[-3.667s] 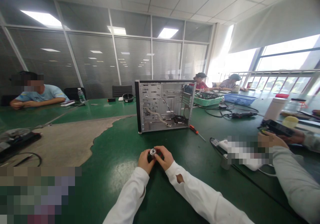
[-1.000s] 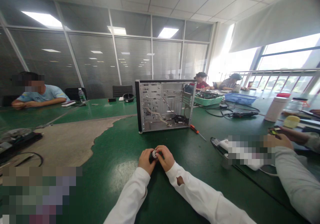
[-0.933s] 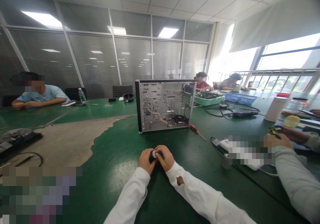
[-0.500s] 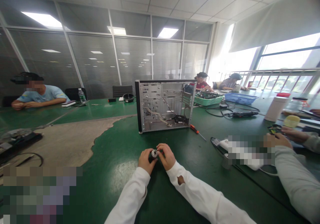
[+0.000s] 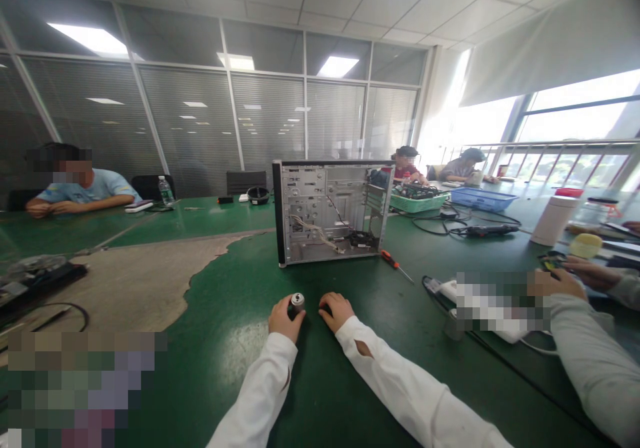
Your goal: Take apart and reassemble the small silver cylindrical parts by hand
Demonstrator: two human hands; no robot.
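A small silvery cylinder (image 5: 298, 301) is upright between the thumb and fingers of my left hand (image 5: 285, 321). To its right, a short gap away, my right hand (image 5: 337, 313) rests over the green table with fingers curled and thumb apart from them; nothing shows in it. Beyond both hands stands an open computer case (image 5: 333, 215), with loose cables and a black fan-like part inside. An orange-handled screwdriver (image 5: 397, 265) lies by the case's lower right corner.
Right of me, a neighbour's hands (image 5: 565, 281) hold a small part beside a white power strip (image 5: 493, 311). Farther back are a green basket (image 5: 420, 201), a blue basket (image 5: 483, 198) and cables. A white bottle (image 5: 554, 220) stands right; dark hardware (image 5: 43, 285) lies left.
My hands have moved apart. The left one has shifted left with the cylinder, now more upright; the right one has let go of it.
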